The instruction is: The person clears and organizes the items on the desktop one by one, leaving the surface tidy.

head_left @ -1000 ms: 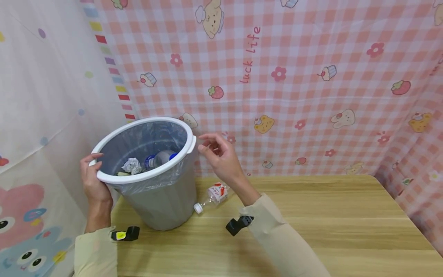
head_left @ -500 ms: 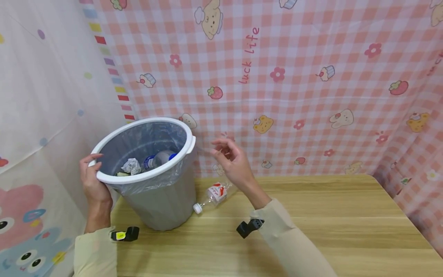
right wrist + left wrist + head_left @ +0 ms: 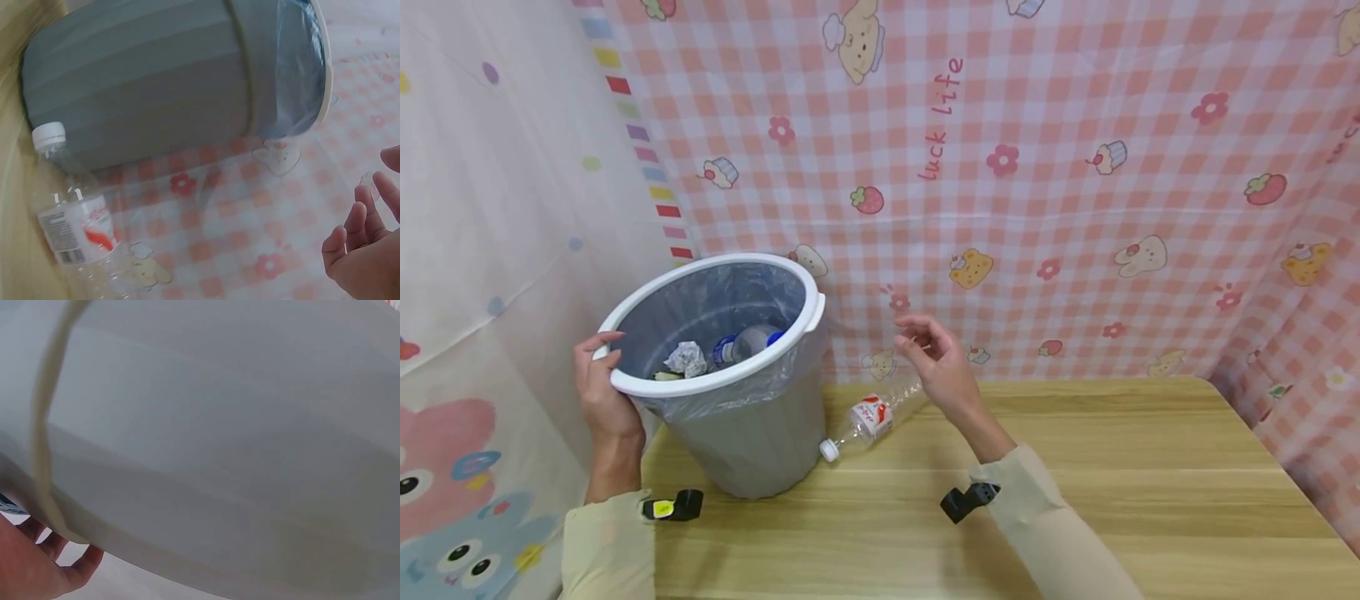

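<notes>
A grey trash can with a white rim and a clear liner stands on the left of the table. My left hand grips the near-left part of its rim. Inside lie a crumpled foil ball and a clear bottle with a blue cap. Right of the can, an empty plastic bottle with a white cap and a red-and-white label lies on its side. My right hand hovers above the bottle's far end, fingers loosely bent and holding nothing; the right wrist view shows it apart from the bottle.
The wooden table reaches to the right, with a rounded far corner. A pink checked cloth hangs behind it, and a white printed curtain hangs close on the left.
My right hand has moved right and slightly down, away from the trash can's rim to over the bottle's far end. The left hand, can and bottle have stayed in place.
</notes>
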Demonstrator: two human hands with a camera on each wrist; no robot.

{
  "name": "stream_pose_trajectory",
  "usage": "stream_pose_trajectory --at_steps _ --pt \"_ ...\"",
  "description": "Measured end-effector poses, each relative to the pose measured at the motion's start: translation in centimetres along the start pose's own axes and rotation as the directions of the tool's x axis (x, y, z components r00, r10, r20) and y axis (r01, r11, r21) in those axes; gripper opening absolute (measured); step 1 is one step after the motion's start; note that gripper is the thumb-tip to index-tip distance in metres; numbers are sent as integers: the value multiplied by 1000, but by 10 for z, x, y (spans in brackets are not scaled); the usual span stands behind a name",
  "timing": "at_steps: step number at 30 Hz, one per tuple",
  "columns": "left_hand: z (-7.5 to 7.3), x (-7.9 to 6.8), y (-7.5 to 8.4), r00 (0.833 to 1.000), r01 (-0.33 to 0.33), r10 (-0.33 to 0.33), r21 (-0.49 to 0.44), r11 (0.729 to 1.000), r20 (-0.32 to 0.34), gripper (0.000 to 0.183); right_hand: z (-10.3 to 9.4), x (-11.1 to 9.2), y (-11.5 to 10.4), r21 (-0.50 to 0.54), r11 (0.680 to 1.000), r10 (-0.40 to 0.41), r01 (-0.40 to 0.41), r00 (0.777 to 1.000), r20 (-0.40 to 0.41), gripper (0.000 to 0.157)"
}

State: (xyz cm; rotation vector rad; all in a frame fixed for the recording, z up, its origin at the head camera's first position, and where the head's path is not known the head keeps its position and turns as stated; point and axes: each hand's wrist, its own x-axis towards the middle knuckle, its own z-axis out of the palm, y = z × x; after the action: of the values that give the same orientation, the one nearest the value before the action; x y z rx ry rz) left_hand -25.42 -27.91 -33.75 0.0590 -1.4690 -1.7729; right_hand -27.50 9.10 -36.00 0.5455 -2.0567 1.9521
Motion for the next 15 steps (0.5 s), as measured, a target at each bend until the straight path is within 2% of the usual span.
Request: stream_pose_trajectory --at_steps 8,12,15 --pt "1 1 0 1000 -11 11 -8 1000 -12 28 -9 -7 22 -15 994 105 -106 994 -43 26" --pt "1 1 0 1000 -15 15 -13 1000 -12 29 -11 -10 29 10 983 182 -182 980 -78 28" --pt "1 1 0 1000 -16 16 -20 1000 -14 29 -13 -11 41 28 975 220 -218 969 -109 28"
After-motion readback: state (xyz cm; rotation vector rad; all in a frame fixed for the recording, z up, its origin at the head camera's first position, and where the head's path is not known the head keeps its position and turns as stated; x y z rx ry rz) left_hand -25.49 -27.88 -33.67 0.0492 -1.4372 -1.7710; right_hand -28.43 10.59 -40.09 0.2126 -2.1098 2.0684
